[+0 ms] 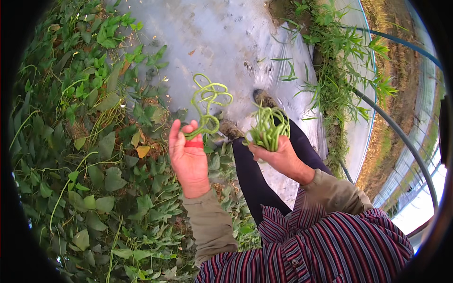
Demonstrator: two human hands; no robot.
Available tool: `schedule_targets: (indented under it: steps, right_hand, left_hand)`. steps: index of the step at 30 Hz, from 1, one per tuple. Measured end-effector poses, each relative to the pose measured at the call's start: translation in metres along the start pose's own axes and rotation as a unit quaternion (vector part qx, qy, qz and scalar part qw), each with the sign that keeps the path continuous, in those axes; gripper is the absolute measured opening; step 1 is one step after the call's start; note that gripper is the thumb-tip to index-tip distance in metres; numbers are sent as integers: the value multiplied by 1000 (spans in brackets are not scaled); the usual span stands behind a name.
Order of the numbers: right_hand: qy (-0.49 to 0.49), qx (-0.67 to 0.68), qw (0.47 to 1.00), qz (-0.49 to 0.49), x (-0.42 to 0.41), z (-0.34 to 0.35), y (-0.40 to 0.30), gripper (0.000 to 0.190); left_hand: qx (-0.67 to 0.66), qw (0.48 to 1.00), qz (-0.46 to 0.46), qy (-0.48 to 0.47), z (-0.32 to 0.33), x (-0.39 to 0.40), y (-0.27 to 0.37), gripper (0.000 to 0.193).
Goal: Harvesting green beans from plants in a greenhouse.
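Note:
My left hand (190,164) is raised palm up and holds a few curled green yardlong beans (203,119) between thumb and fingers. Their loops stick out beyond the fingertips. A red band (194,144) wraps around fingers of this hand. To the right, my right hand (282,155) grips a thick bunch of yardlong beans (269,130), whose curled ends spill out over the top of the fist. The two hands are apart, with the bunch in front of my dark-trousered legs (255,180).
Dense leafy bean vines (106,177) fill the left side, some pods hanging among them. Pale plastic ground sheeting (212,42) covers the path under my muddy shoes (263,97). Weeds (336,70) and curved tunnel-frame pipes (396,129) line the right side.

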State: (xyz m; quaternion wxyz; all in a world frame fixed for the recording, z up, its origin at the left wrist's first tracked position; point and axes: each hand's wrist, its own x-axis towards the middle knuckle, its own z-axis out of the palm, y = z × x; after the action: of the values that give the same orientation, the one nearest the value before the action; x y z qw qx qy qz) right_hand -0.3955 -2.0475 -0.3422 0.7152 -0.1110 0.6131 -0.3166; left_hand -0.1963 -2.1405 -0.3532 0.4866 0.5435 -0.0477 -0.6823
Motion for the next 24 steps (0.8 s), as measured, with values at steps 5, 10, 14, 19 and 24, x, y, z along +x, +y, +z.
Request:
schedule_targets:
  steps: [5,10,14,19,24]
  right_hand:
    - [15,-89,978,-187,12,31,-15,24]
    - [10,-186,941,-284,15,36,-28,35]
    - [-3,-231,929,-289,12,31,-29,35]
    - [6,-220,934,-283,4,26,-25,38]
    - [27,-159,947,-278,0,22,-21,35]
  left_hand:
    - [96,995,3,29,32,-32,-13,30]
    - [154,986,40,56,48,-47,-19,28]
    - [168,982,64,53,57,-52,-18,29]
    - [225,969,95,44,67,-60,-18,30]
    - [276,953,122,37,76,-67,-25,29]
